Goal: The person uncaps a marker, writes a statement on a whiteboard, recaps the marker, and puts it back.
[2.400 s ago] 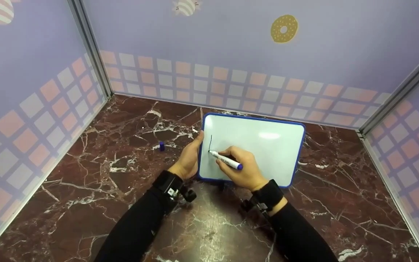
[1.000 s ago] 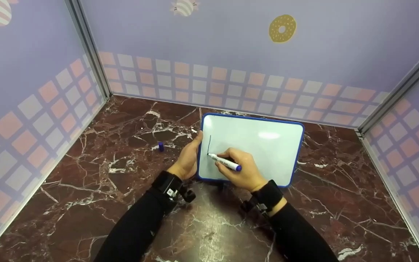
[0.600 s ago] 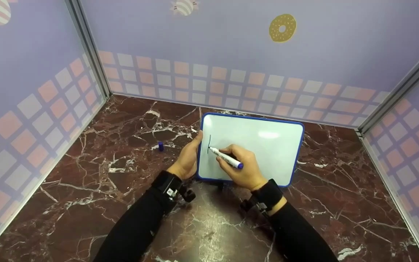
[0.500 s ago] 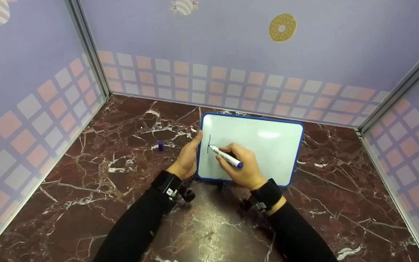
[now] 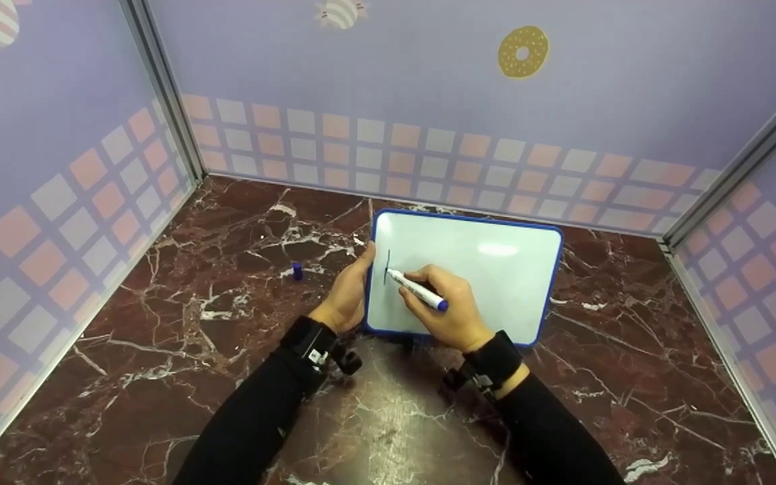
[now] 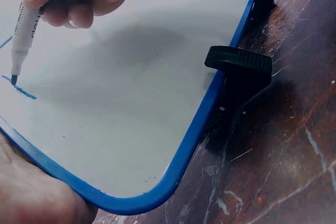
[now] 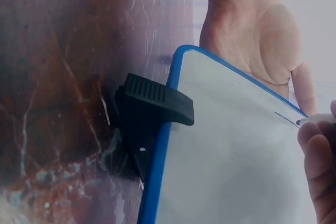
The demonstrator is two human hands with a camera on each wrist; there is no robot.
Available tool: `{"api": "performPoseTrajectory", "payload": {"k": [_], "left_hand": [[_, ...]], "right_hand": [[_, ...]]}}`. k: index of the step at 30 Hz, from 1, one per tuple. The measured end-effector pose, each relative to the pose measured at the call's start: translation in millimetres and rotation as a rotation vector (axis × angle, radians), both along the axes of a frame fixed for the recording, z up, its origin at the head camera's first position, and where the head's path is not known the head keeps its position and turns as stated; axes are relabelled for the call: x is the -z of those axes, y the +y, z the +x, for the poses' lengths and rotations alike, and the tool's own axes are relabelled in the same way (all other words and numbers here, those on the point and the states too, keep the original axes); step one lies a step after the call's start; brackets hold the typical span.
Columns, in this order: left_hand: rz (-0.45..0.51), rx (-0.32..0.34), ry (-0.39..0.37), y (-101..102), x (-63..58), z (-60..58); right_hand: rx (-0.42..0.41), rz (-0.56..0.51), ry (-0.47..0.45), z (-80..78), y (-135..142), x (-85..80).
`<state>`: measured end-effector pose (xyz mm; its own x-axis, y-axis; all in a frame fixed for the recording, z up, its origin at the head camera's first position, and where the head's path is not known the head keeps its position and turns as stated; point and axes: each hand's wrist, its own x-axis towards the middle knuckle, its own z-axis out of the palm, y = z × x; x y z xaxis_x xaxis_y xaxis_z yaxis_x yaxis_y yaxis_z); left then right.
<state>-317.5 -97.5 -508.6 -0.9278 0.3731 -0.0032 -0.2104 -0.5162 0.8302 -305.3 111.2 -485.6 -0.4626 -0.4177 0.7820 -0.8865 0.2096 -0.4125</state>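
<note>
A small whiteboard [image 5: 489,283] with a blue frame stands tilted near the back wall. My left hand [image 5: 347,293] grips its left edge, thumb along the frame and the fingers hidden behind. My right hand [image 5: 452,306] pinches a white marker [image 5: 418,289] with a blue end, uncapped. The marker's dark tip is right at the middle of a short, upright blue line [image 6: 26,93] near the board's left side. On the table left of the board lies a blue marker cap [image 5: 298,271].
Black clips [image 6: 241,66] hold the board's lower edge just above the table. Dark red marbled table [image 5: 159,377] spreads around. Purple checked panels [image 5: 428,155] wall it in at the back and both sides.
The marker tip first went down, lengthening the blue line, then moved back up to its middle, where it has stayed for the last half second. My left hand keeps its grip.
</note>
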Motion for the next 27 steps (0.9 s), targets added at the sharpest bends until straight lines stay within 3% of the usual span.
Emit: {"api": "performPoseTrajectory", "payload": {"k": [27], "left_hand": [[-0.032, -0.01, 0.006, 0.0, -1.7, -0.2]], "right_hand": [[-0.014, -0.001, -0.055, -1.0, 8.6, -0.3]]}}
